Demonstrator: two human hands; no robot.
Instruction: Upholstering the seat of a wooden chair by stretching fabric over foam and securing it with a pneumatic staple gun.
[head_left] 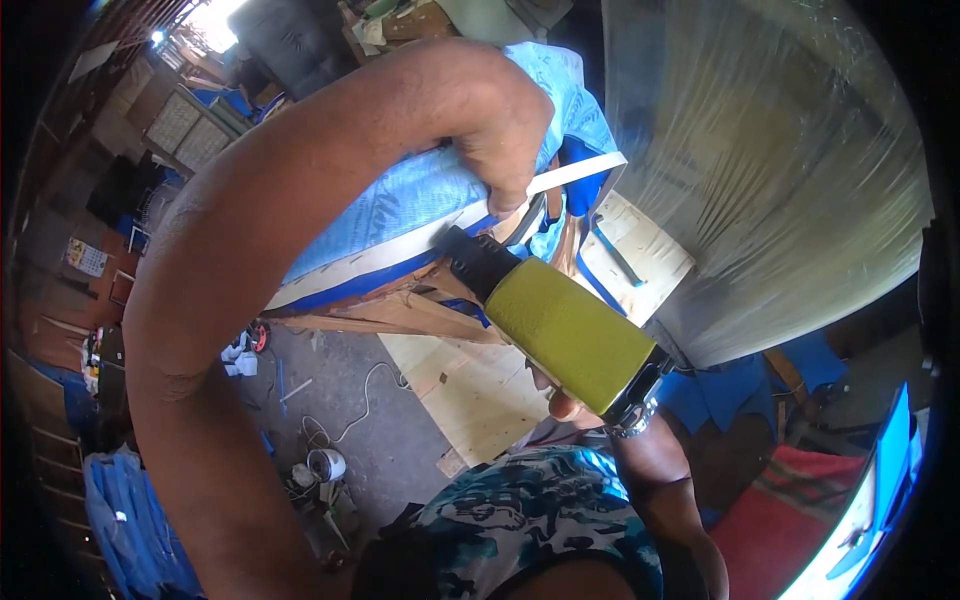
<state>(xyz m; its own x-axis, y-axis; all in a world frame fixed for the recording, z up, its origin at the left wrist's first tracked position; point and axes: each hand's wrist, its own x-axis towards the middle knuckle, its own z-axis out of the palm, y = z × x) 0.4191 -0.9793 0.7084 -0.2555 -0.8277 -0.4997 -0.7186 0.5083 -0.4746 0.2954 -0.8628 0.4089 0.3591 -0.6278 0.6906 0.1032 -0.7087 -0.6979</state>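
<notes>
My left hand (pixel 510 140) reaches over a wooden furniture frame (pixel 400 310) covered in light blue printed sheeting (pixel 420 195). Its fingers are bent down and pinch a narrow white strip (pixel 575 175) along the edge, above a dark blue fabric band (pixel 360 287). The strip's free end sticks out past the hand to the right. My right hand (pixel 565 405), mostly hidden below the tool, grips a staple gun (pixel 570 325) with a yellow-green body and black nose. That nose points at the strip's edge, close to my left fingers; whether it touches, I cannot tell.
A large plastic-wrapped panel (pixel 770 180) stands at right. Beyond the frame lies a pale board (pixel 640 250) with a thin blue-green tool on it. Plywood (pixel 460 390) and a white cord (pixel 365 405) are on the floor. Blue scraps (pixel 730 395) and red cloth (pixel 790 510) lie lower right.
</notes>
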